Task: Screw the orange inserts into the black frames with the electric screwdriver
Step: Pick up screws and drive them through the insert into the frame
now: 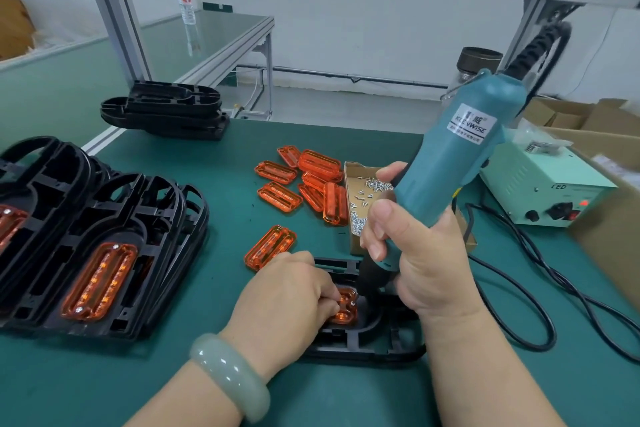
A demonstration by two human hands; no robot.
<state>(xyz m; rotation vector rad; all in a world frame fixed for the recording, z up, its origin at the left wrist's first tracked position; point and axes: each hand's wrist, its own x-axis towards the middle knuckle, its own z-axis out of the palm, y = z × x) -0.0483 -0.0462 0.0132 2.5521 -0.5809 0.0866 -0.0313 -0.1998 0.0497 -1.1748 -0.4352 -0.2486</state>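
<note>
A black frame (367, 347) lies on the green mat in front of me with an orange insert (346, 310) seated in it. My left hand (287, 295) rests on the frame, and its fingertips pinch a small screw on the insert. My right hand (408, 253) grips the teal electric screwdriver (450, 163), tilted, with its dark tip down at the insert's right edge. The bit itself is hidden behind the tool's nose. Loose orange inserts (308, 180) lie further back, one more orange insert (272, 246) just beyond my left hand.
Finished black frames with orange inserts (100, 274) are stacked at the left. More empty black frames (166, 111) sit at the back. A cardboard tray of screws (363, 198) stands beside the screwdriver. The power supply box (543, 191) and its black cables (540, 295) occupy the right.
</note>
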